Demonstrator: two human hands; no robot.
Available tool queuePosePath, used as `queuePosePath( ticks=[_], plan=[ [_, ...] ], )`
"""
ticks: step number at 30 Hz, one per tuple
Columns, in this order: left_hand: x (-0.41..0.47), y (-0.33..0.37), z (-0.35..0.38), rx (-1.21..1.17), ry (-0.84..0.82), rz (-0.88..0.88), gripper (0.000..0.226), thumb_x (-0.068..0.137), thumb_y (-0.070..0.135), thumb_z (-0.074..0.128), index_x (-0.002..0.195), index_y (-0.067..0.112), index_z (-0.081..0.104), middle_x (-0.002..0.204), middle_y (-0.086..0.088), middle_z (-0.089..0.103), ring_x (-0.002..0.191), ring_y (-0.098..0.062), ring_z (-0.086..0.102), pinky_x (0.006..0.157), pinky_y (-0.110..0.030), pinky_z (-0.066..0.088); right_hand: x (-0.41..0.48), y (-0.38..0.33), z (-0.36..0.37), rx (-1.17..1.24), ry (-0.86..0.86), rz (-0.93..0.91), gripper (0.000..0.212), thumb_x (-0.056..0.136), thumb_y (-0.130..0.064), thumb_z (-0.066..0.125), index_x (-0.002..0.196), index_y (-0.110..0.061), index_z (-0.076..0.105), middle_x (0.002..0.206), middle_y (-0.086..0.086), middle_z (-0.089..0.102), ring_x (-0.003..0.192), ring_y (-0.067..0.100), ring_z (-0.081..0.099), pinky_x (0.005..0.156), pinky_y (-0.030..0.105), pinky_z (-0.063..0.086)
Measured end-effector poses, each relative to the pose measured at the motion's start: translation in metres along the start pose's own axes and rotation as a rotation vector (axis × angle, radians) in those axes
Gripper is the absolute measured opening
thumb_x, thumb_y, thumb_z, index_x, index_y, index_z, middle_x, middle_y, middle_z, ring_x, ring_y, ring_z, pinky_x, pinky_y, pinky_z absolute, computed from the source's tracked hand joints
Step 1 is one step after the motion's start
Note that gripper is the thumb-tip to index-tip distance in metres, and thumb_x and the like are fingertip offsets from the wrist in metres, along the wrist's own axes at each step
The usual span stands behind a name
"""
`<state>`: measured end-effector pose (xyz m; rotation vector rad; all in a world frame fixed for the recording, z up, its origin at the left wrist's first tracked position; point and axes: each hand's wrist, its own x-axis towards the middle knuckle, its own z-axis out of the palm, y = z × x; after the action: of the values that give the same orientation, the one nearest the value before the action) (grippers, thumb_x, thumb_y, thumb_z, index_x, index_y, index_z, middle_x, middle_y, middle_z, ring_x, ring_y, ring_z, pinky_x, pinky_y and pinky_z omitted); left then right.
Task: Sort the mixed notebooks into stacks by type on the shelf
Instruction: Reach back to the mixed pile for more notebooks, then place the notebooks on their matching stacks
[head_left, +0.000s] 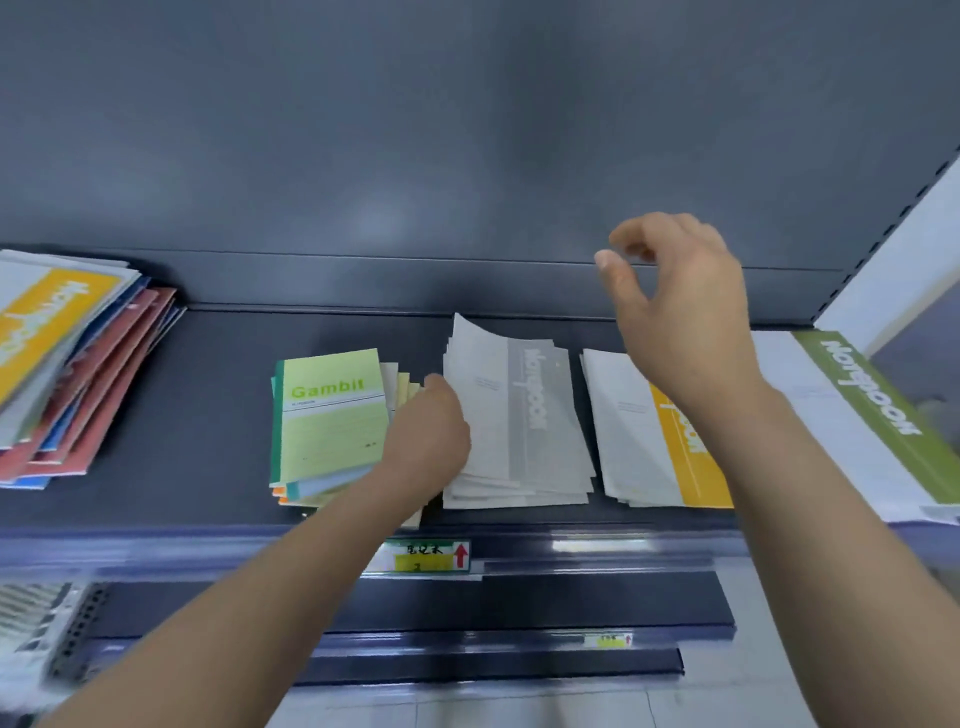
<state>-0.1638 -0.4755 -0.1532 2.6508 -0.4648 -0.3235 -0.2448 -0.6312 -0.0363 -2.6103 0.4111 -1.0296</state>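
Just right of the green stack (332, 415), the grey notebooks (524, 415) look thin, floppy and slippery; best gripped along the spine edge. The left hand (428, 436) touches them, fingers hidden; the right hand (680, 312), farther right, hovers empty, fingers loosely apart.

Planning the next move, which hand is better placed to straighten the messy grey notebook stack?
Left. The left hand holds the grey stack at its left edge; the right hand hovers empty above the yellow-banded stack.
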Motion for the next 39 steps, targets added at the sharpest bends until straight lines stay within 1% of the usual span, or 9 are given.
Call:
queuePosePath(
  ticks=[2,4,10,14,20,25,31,35,39],
  plan=[
    [-0.001,-0.001,0.000,0.329,0.062,0.105,0.039,0.093,0.014,0.052,0.126,0.002,0.036,0.106,-0.009,0.063,0.091,-0.024,0.063,0.059,-0.028,0.041,-0.003,-0.009,0.000,-0.018,-0.001,0.000,0.021,0.093,-0.025,0.052,0.103,-0.009,0.060,0.102,0.007,0.061,0.099,0.027,0.052,0.084,0.029,0.036],
    [0.002,-0.002,-0.003,0.440,0.102,0.189,0.040,0.090,0.015,0.056,0.124,0.004,0.038,0.112,-0.009,0.058,0.095,-0.024,0.061,0.060,-0.028,0.039,-0.003,-0.017,0.001,-0.038,-0.006,-0.016,0.023,0.092,-0.025,0.053,0.106,-0.008,0.060,0.103,0.008,0.061,0.099,0.028,0.052,0.084,0.030,0.036],
    [0.009,-0.005,-0.073,0.359,0.416,0.359,0.027,0.093,0.017,0.052,0.116,0.007,0.044,0.114,-0.010,0.050,0.104,-0.030,0.049,0.080,-0.035,0.038,0.018,-0.050,0.008,-0.020,0.001,-0.130,0.028,0.091,-0.023,0.056,0.112,-0.007,0.059,0.110,0.010,0.061,0.102,0.031,0.051,0.087,0.039,0.041],
    [0.001,-0.031,-0.138,0.369,0.757,0.501,0.017,0.084,0.010,0.060,0.097,0.000,0.060,0.091,-0.018,0.057,0.081,-0.038,0.054,0.067,-0.040,0.041,0.041,-0.090,0.027,0.100,-0.016,-0.243,0.030,0.089,-0.024,0.057,0.115,-0.008,0.058,0.117,0.007,0.057,0.108,0.029,0.048,0.091,0.038,0.039],
    [-0.032,-0.096,-0.215,0.425,0.979,0.398,0.026,0.082,0.009,0.057,0.107,0.001,0.061,0.097,-0.019,0.058,0.087,-0.037,0.053,0.074,-0.041,0.041,0.053,-0.165,0.063,0.261,-0.060,-0.392,0.029,0.089,-0.023,0.057,0.116,-0.011,0.056,0.122,0.002,0.052,0.114,0.025,0.042,0.092,0.033,0.035],
    [-0.065,-0.146,-0.247,0.485,1.071,0.281,0.026,0.084,0.009,0.059,0.108,-0.001,0.060,0.101,-0.020,0.058,0.088,-0.038,0.054,0.077,-0.042,0.037,0.054,-0.229,0.081,0.292,-0.050,-0.493,0.030,0.090,-0.022,0.056,0.118,-0.011,0.055,0.123,0.002,0.052,0.115,0.023,0.042,0.093,0.029,0.033],
    [-0.088,-0.216,-0.282,0.495,1.133,0.307,0.026,0.085,0.011,0.059,0.108,0.000,0.059,0.101,-0.020,0.058,0.089,-0.038,0.053,0.079,-0.041,0.033,0.037,-0.307,0.104,0.328,0.006,-0.538,0.029,0.088,-0.019,0.058,0.115,-0.010,0.057,0.121,0.005,0.055,0.113,0.026,0.045,0.088,0.034,0.037],
    [-0.091,-0.283,-0.305,0.431,1.099,0.345,0.027,0.085,0.012,0.060,0.109,0.001,0.058,0.102,-0.019,0.058,0.091,-0.037,0.053,0.081,-0.043,0.036,0.019,-0.367,0.131,0.290,-0.002,-0.483,0.029,0.089,-0.021,0.057,0.117,-0.012,0.056,0.123,0.003,0.053,0.117,0.023,0.042,0.091,0.030,0.033],
    [-0.079,-0.349,-0.320,0.301,0.981,0.335,0.029,0.085,0.017,0.058,0.109,0.001,0.060,0.100,-0.018,0.060,0.090,-0.038,0.055,0.079,-0.046,0.045,0.001,-0.418,0.162,0.240,-0.053,-0.419,0.031,0.089,-0.021,0.058,0.118,-0.010,0.056,0.123,0.005,0.054,0.117,0.025,0.043,0.094,0.033,0.034]
  ],
)
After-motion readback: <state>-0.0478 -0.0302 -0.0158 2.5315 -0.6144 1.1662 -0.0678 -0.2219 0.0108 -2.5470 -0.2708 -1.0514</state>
